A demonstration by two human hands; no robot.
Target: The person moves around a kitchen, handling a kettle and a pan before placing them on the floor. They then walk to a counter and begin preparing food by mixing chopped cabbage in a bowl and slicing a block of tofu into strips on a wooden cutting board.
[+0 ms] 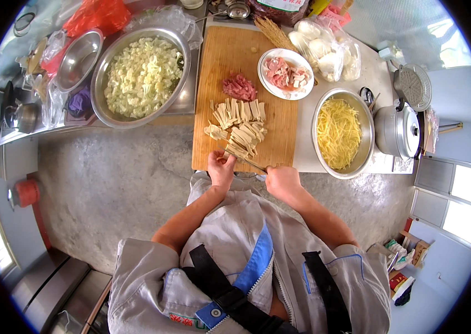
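Observation:
My right hand (283, 182) is wrapped round the handle of a knife (253, 163), whose blade points left along the near edge of the wooden cutting board (280, 136). Close by the blade's tip, my left hand (221, 169) has its fingers pinched together; what lies between them is too small to make out. Just beyond the blade, tan strips (241, 132) that look like dried tofu lie in loose rows. Behind those strips sits a small heap of cut pink meat (239, 87). A white plate (264, 83) with more raw meat rests at the board's far right.
Left of the board stands a large steel basin (98, 94) of chopped cauliflower, beside an empty steel bowl (79, 60). To the right are a steel bowl (367, 119) of yellow shreds and a lidded pot (396, 131). Bagged white items (324, 47) lie at the back.

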